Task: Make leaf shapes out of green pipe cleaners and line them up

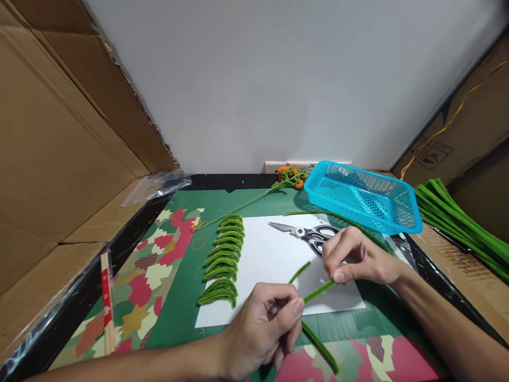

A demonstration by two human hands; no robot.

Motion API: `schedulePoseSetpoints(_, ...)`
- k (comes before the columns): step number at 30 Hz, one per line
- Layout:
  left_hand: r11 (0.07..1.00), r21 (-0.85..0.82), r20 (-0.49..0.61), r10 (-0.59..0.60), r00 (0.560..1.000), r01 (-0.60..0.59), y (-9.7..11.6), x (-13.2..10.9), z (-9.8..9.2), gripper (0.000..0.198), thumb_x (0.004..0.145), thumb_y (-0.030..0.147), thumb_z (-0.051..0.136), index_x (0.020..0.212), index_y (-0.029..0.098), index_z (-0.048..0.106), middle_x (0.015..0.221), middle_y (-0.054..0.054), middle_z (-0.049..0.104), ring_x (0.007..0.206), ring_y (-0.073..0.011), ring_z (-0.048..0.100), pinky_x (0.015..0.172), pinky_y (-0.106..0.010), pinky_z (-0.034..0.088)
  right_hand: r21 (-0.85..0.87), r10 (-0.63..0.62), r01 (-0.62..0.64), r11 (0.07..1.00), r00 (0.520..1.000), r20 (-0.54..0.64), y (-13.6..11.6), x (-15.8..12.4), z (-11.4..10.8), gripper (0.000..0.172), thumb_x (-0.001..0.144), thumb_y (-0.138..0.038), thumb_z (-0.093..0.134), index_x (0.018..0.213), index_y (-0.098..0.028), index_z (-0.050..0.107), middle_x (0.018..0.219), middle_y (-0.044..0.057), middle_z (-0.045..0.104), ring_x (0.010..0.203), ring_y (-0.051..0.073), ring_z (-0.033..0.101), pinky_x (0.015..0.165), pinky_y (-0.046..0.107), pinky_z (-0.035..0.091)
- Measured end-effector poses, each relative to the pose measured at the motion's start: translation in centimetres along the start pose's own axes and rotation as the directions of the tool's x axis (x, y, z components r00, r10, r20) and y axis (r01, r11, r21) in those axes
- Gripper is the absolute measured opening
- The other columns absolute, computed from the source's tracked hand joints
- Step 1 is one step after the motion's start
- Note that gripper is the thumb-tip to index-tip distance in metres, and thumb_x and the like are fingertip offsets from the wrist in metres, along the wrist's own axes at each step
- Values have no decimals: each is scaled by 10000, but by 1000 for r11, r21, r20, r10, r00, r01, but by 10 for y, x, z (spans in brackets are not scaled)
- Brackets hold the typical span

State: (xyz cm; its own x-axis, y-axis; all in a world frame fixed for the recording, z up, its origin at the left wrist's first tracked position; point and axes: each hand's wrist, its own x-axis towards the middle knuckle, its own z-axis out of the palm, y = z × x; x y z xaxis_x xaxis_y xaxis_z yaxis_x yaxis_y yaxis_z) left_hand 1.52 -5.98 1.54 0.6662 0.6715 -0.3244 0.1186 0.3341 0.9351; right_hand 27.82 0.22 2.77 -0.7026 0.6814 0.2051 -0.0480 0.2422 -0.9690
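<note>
Between my two hands runs a green pipe cleaner (pixel 318 291). My left hand (pixel 274 323) pinches it between thumb and forefinger, and lengths of green stem stick out above and below that hand. Whether these are one piece or several I cannot tell. My right hand (pixel 356 257) grips the end of the stretch between the hands with thumb and fingertips. Scissors (pixel 304 232) with black and white handles lie on the white paper (pixel 266 265), partly behind my right hand. Along the paper's left edge lies a column of bent green pipe cleaner pieces (pixel 222 254).
A blue basket (pixel 358 199) stands at the back right, with a long pipe cleaner (pixel 345 217) before it. Many green pipe cleaners (pixel 469 228) lie at far right. An orange-flowered stem (pixel 254 199), rubber band (pixel 199 243) and wrapped chopsticks (pixel 106 302) are leftward. Cardboard (pixel 59 132) walls the left.
</note>
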Motion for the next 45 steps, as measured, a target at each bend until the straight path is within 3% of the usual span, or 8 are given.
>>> schedulePoseSetpoints(11,998,-55,-30,4,1000,-6,-1,2,1,546,1010,663,547,753,182,533,571,51,536,362,-33,461,338,-112,281,-121,-49,27,992,982,-184,0,1,5,228,938,-303,766,772,-147,774,689,10,605,632,131,492,583,275,345)
schedulePoseSetpoints(19,997,-70,-41,30,999,-33,0,3,1,521,1041,614,531,753,180,529,564,63,519,354,-32,457,332,-109,288,-217,-66,11,976,967,-247,2,1,10,262,960,-309,745,758,-142,731,725,19,599,653,134,501,602,279,361)
schedulePoseSetpoints(24,995,-98,-50,25,998,-29,-4,3,1,508,1044,609,532,772,180,533,590,57,539,365,-30,472,337,-106,289,-148,-58,28,989,978,-203,-1,-1,5,255,950,-294,763,746,-143,738,686,8,592,651,126,490,599,274,353)
schedulePoseSetpoints(27,991,-128,-55,19,998,-26,-6,5,0,493,1038,603,551,783,182,533,599,53,560,357,-31,477,331,-106,293,-78,-34,14,997,968,-248,0,-1,9,204,943,-270,783,791,-140,744,723,8,618,644,106,512,601,245,395)
schedulePoseSetpoints(30,982,-180,-57,46,997,-56,-8,6,0,470,1047,595,538,823,181,550,624,48,583,348,-32,487,314,-103,281,114,-7,39,993,963,-270,4,1,17,127,962,-275,774,942,-150,760,756,4,639,594,91,563,560,216,452)
schedulePoseSetpoints(34,968,-225,-82,95,992,-111,-9,8,0,411,1072,551,514,911,179,582,732,38,625,363,-21,520,319,-92,314,334,39,39,942,974,-223,11,7,31,272,965,-291,778,1208,-175,741,830,33,702,577,111,636,536,231,550)
schedulePoseSetpoints(40,973,-210,-74,86,994,-100,-12,11,0,404,1078,546,502,956,174,602,745,26,641,362,-23,539,316,-86,337,163,11,32,986,967,-254,10,15,48,130,951,-268,797,939,-142,829,906,76,732,661,106,653,571,192,556)
schedulePoseSetpoints(45,984,-162,-46,67,997,-74,-7,9,0,384,1074,544,515,993,180,607,772,20,647,352,-6,499,317,-87,311,295,69,32,955,943,-327,8,17,50,156,996,-297,745,1000,-146,786,753,45,743,582,114,668,537,195,567)
